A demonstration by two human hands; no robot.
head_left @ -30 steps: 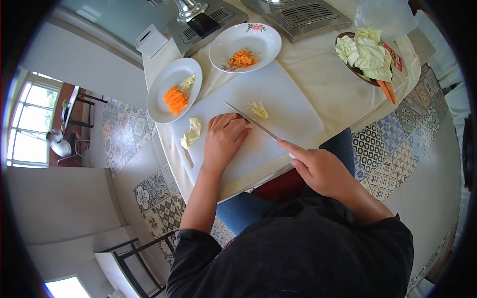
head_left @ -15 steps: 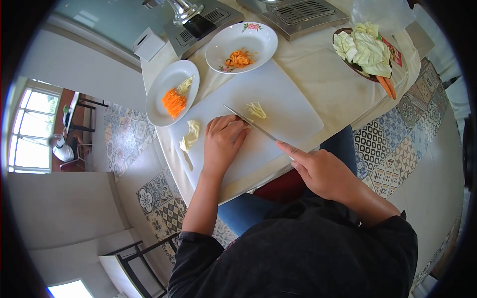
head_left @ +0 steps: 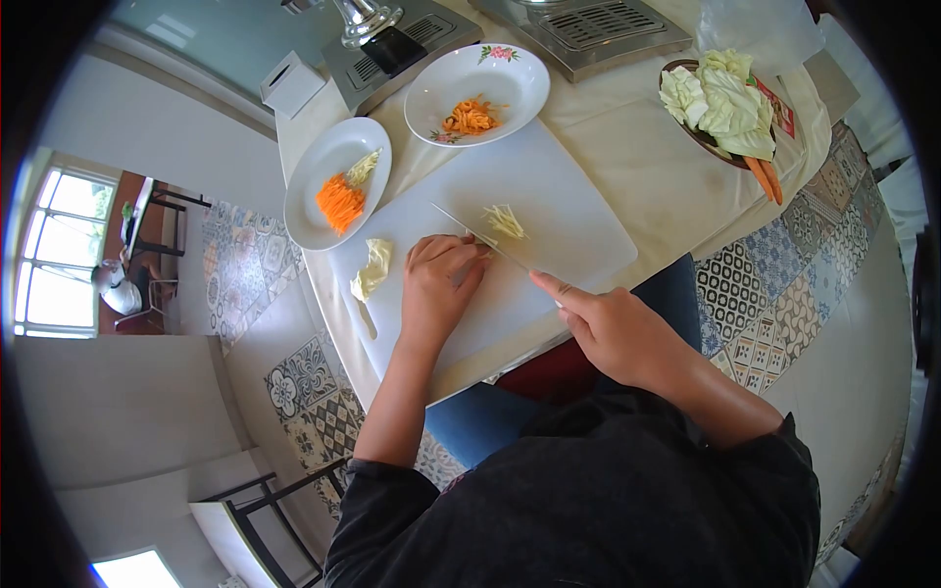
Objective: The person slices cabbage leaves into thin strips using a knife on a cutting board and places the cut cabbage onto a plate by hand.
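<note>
My right hand (head_left: 627, 333) is closed round the handle of a knife (head_left: 482, 236), its index finger along the blade's spine. The blade reaches up and left past the fingertips of my left hand (head_left: 441, 279). Those fingers are curled down on a piece of cabbage (head_left: 484, 254), mostly hidden under them, on the white cutting board (head_left: 578, 196). Just beyond the blade lies a small heap of thin cabbage shreds (head_left: 505, 221). A loose cabbage leaf piece (head_left: 372, 270) rests left of my left hand.
An oval plate (head_left: 302, 211) holds carrot and cabbage shreds. Behind the board, a flowered bowl (head_left: 426, 78) contains more carrot shreds (head_left: 472, 118). Cabbage leaves (head_left: 725, 103) and whole carrots (head_left: 763, 179) fill a dark dish at right. Steel stoves (head_left: 598, 34) stand at the back.
The knife and my right hand have shifted slightly left and toward me. My left hand keeps nearly the same place on the cabbage.
</note>
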